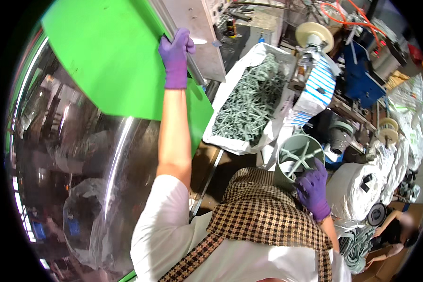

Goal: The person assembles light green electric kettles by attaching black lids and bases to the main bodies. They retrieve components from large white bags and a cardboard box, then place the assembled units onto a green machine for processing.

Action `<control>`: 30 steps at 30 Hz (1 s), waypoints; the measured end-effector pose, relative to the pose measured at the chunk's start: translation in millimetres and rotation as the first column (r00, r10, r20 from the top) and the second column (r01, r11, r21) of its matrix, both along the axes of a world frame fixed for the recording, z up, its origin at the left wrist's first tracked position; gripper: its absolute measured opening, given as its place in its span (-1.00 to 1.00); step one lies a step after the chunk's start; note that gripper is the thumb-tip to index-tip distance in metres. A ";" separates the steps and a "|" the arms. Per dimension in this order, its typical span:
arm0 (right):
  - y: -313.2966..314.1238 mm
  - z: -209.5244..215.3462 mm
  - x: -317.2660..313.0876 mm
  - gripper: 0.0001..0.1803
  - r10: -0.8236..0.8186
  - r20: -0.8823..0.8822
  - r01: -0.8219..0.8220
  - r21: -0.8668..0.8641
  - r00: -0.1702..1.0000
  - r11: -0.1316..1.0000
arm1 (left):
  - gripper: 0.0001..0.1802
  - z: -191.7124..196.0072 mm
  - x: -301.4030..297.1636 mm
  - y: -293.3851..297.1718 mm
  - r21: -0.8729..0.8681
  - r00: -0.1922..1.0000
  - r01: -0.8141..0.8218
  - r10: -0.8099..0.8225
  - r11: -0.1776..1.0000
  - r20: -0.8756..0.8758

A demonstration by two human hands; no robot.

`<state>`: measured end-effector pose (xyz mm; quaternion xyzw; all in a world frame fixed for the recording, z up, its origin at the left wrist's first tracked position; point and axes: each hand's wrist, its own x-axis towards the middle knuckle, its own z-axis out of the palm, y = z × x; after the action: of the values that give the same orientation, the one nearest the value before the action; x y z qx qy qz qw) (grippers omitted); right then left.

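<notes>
My left hand (176,56), in a purple glove, is stretched out to the metal edge (167,19) of a large bright green panel (98,61). Its fingers are curled round that edge. At my right side, close to my checked apron (263,207), is a grey-green round tub (283,177). Inside it lies a pale green star-shaped piece (298,157) with several spokes. My right hand (312,188), gloved in purple too, is at the tub's near right rim with its fingers bent against it. Part of its grip is hidden.
A white-lined bin (230,145) heaped with grey-green plastic sprues (251,98) stands ahead. Beyond the tub are a blue-striped bag (315,94), machinery (340,134) and a white sack (352,188). Another person's arm (390,223) shows at lower right, beside grey-green strips (357,249).
</notes>
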<state>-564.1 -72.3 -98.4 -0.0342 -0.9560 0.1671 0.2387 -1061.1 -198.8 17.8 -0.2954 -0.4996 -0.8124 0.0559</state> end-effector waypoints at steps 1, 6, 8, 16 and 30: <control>-1.1 0.6 16.5 -0.75 -0.060 0.011 0.060 -0.006 0.998 0.998 | -0.83 -2.6 -19.3 20.4 -0.013 0.997 -0.056 0.057 0.998 0.053; -27.3 -4.3 67.8 -0.75 -0.391 -0.046 0.389 -0.043 0.919 0.920 | -0.69 -4.8 -78.2 111.5 0.005 0.995 -0.094 0.094 0.996 0.023; -42.0 -7.6 73.4 -0.72 -0.479 -0.086 0.476 -0.056 0.873 0.878 | -0.71 -13.5 -92.1 140.4 0.059 0.984 -0.134 0.140 0.989 -0.107; -64.1 -11.2 36.2 -0.64 -0.628 0.030 0.625 -0.141 0.778 0.768 | -0.49 -22.4 -87.4 172.2 0.135 0.504 -0.710 0.633 0.691 -0.587; -52.2 54.8 -33.2 -0.85 -0.174 -0.036 0.166 -0.173 0.984 0.971 | -0.56 -126.0 262.5 27.4 -0.989 0.144 0.102 -0.985 0.108 -0.092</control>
<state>-597.3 -124.5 -43.6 -0.1319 -0.9255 0.2275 0.2727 -798.6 -171.3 -108.1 -0.8057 -0.5187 -0.1256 -0.2568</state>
